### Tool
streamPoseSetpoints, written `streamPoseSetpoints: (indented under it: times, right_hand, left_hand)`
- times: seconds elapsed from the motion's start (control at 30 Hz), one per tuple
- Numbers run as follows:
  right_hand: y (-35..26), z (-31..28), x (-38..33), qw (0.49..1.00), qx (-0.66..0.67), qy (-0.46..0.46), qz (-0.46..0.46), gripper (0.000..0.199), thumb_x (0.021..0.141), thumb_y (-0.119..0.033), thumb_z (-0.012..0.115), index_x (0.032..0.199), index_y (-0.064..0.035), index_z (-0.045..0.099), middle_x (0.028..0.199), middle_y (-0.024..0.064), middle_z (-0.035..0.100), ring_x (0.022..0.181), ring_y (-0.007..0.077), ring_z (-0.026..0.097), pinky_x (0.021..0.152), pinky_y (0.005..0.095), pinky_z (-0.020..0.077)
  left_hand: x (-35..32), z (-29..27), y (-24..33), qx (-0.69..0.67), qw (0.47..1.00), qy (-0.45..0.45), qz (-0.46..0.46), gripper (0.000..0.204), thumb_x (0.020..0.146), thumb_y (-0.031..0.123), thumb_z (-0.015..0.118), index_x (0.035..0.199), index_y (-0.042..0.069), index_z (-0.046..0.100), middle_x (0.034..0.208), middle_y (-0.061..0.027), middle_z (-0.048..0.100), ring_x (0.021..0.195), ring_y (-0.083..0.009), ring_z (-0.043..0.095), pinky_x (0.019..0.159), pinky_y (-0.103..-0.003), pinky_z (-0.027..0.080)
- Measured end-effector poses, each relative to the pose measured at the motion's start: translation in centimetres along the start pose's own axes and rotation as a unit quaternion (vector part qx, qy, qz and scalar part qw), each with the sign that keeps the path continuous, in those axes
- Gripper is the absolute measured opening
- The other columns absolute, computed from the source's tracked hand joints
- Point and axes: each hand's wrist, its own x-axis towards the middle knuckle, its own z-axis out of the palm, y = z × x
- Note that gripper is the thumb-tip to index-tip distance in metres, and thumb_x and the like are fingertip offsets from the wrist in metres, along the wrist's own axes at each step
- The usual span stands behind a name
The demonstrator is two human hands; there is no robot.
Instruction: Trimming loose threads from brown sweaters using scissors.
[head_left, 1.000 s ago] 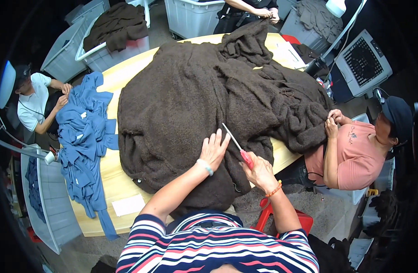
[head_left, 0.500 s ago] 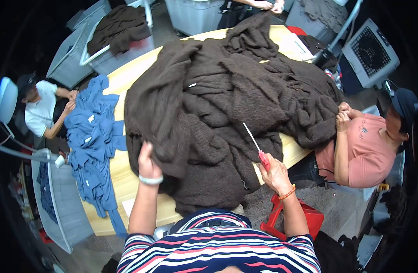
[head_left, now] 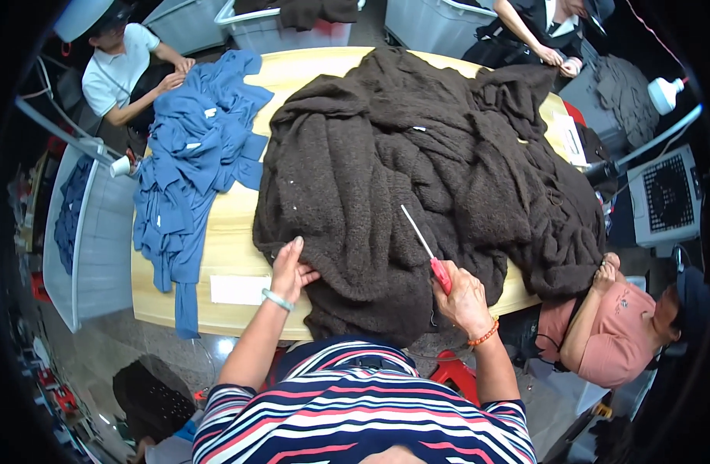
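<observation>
A heap of dark brown knitted garments (head_left: 336, 197) is spread over the table in front of me, with small pale specks and a white tag on it. My left hand (head_left: 291, 272) lies at the heap's near left edge, palm partly up and fingers apart, touching the cloth without gripping it. In my right hand (head_left: 465, 300) is a pair of scissors (head_left: 440, 272), its red handle inside my closed fingers. The long thin blades point up and left over the brown cloth. The fingers' undersides are hidden.
Blue garments (head_left: 192, 158) cover the left of the pale wooden table (head_left: 235, 259), near a white paper (head_left: 240, 289). Co-workers handle cloth at far left (head_left: 123, 73), far right (head_left: 552, 39) and right (head_left: 614, 325). Grey bins (head_left: 107, 240) and a red stool (head_left: 453, 373) stand around.
The brown garment under my left hand, blurred and lifted before, now lies flatter. My left hand has turned palm up with fingers spread. The view has shifted; my right hand still holds the scissors.
</observation>
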Motion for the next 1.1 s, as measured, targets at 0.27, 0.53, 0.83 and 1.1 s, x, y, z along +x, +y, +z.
streamPoseSetpoints:
  times: [0.27,0.53,0.83,1.1]
  right_hand:
    - [-4.7,1.0,-1.0,0.979,-0.072,-0.148,-0.122,0.026,0.079,-0.02,0.067,0.1,-0.0059,0.059,0.067,0.0181,0.063,0.067,0.0358,0.065,0.062,0.0446,0.0517]
    - [-6.7,2.3,-0.4,0.96,-0.079,-0.192,-0.186,0.024,0.082,-0.024,0.064,0.094,-0.0031,0.058,0.06,0.0173,0.061,0.059,0.0344,0.065,0.055,0.044,0.0503]
    - [-7.5,2.4,1.3,0.972,-0.052,-0.139,-0.18,0.026,0.075,-0.013,0.068,0.097,-0.0044,0.056,0.073,0.0136,0.065,0.073,0.0313,0.064,0.064,0.0416,0.0511]
    - [-8.8,3.5,2.8,0.962,-0.072,-0.178,-0.192,0.023,0.081,-0.021,0.065,0.097,-0.0044,0.058,0.062,0.0185,0.061,0.061,0.0368,0.064,0.059,0.0466,0.0499]
  left_hand:
    - [2.5,0.4,-2.3,-0.083,0.982,-0.017,0.166,0.012,0.084,-0.002,0.07,0.093,0.002,0.064,0.09,-0.0063,0.068,0.08,-0.0105,0.064,0.081,-0.024,0.052]
    - [2.0,-0.4,-3.5,-0.129,0.973,-0.023,0.188,0.011,0.085,-0.005,0.066,0.093,0.001,0.064,0.095,-0.0074,0.069,0.085,-0.0113,0.064,0.083,-0.025,0.052]
    - [3.3,-2.9,0.0,-0.149,0.979,-0.124,0.069,0.024,0.088,-0.002,0.063,0.112,-0.002,0.059,0.108,-0.0101,0.066,0.097,-0.0159,0.064,0.088,-0.031,0.053]
    - [3.6,-2.8,-1.3,0.042,0.975,-0.032,0.215,0.011,0.085,-0.002,0.068,0.097,-0.001,0.068,0.095,-0.0042,0.069,0.084,-0.0089,0.063,0.081,-0.024,0.051]
